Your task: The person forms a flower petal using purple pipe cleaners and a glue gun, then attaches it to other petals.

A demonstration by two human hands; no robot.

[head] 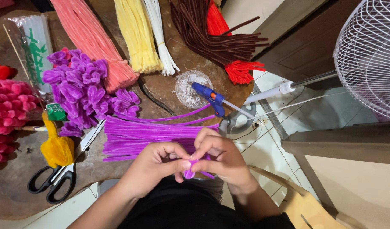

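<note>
My left hand and my right hand meet just below a bundle of purple pipe cleaners lying on the brown table. Both pinch a small bent purple pipe cleaner piece between thumbs and fingertips. A heap of finished purple pipe cleaner petals lies at the upper left of the bundle. A blue glue gun rests beside a clear round dish just beyond the bundle.
Black-handled scissors lie at the left, next to a yellow pipe cleaner shape. Pink, yellow, white, brown and red bundles fan across the far side. Pink petals sit far left. A white fan stands at the right.
</note>
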